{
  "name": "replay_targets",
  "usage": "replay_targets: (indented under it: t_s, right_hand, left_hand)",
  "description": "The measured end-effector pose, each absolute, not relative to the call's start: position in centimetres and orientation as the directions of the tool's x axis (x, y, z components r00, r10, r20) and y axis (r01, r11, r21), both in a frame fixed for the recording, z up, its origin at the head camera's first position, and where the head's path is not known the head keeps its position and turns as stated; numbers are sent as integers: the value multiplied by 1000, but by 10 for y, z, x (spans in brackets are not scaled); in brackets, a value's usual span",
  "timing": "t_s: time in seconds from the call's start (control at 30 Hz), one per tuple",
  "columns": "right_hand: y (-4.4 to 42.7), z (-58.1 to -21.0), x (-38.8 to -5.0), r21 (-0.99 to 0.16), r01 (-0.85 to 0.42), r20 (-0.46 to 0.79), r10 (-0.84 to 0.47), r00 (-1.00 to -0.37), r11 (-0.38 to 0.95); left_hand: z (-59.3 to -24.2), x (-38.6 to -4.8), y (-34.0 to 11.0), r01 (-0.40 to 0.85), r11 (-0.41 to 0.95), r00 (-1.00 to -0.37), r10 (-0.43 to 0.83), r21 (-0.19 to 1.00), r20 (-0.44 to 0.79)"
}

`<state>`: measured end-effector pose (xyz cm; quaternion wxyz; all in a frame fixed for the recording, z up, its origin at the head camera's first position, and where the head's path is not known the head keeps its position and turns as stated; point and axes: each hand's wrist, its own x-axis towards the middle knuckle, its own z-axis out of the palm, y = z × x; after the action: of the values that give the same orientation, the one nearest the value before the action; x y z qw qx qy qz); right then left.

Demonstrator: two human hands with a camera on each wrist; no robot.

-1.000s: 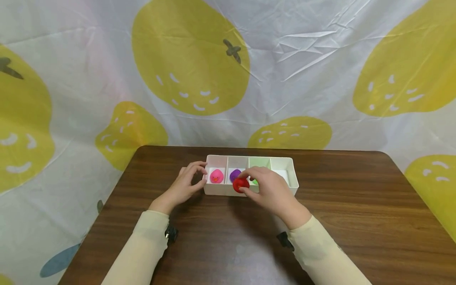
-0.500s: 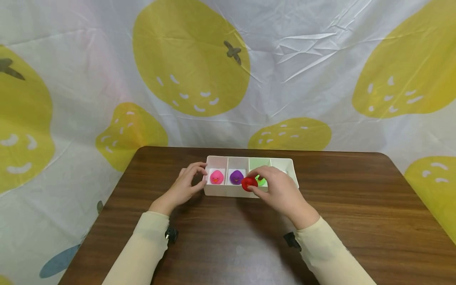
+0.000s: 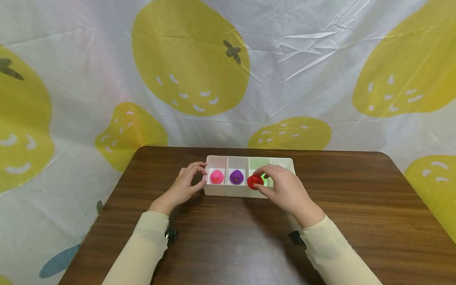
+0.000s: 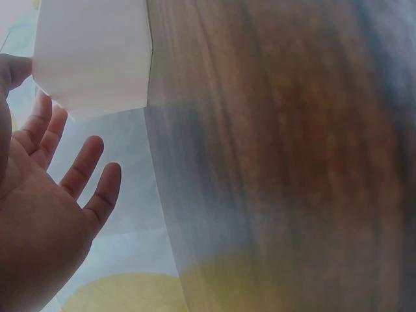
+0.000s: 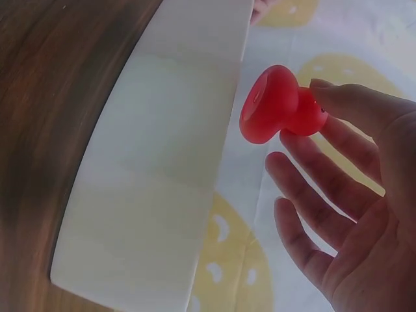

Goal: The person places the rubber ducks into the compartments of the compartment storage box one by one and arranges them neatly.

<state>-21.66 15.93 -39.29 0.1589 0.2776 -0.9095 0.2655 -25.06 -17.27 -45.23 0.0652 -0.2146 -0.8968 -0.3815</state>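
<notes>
In the head view a white divided box (image 3: pixel 228 190) stands on the table. Its left compartments hold a pink rubber duck (image 3: pixel 216 177) and a purple rubber duck (image 3: pixel 236 177). My right hand (image 3: pixel 285 189) pinches a red rubber duck (image 3: pixel 255 182) between thumb and fingers, above the front edge of the third compartment. Behind it, a green rubber duck (image 3: pixel 264 179) is mostly hidden. The right wrist view shows the red duck tilted, its flat base facing the box, apart from the wall. My left hand (image 3: pixel 181 185) touches the box's left end with loosely spread fingers.
The brown wooden table (image 3: pixel 213 253) extends in front of the box and to both sides. A cloth (image 3: pixel 292 71) printed with yellow fruit hangs behind the table's far edge. The box's rightmost compartment (image 3: pixel 283 161) is partly covered by my right hand.
My right hand has moved rightward with the red duck, from before the purple duck to before the green one. The purple duck now shows fully. My left hand and the box stay put.
</notes>
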Motion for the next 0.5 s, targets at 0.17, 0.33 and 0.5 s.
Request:
replay_targets:
  t_s: [0.17,0.33,0.5]
  right_hand:
    - [168,-395,-217,-407,-557,420,-393,-818,724]
    - [176,-396,-218,-412,-529,411,-367,-835,742]
    - [181,-398,-220,-408,-537,432,-362,-826,739]
  left_hand:
    - [-453,-251,-172,433,616,-900,334,659,279]
    - [-454,-252,-173,441,614,-897,335,655,290]
    - [-455,-252,-174,436,610,-898,336,662,283]
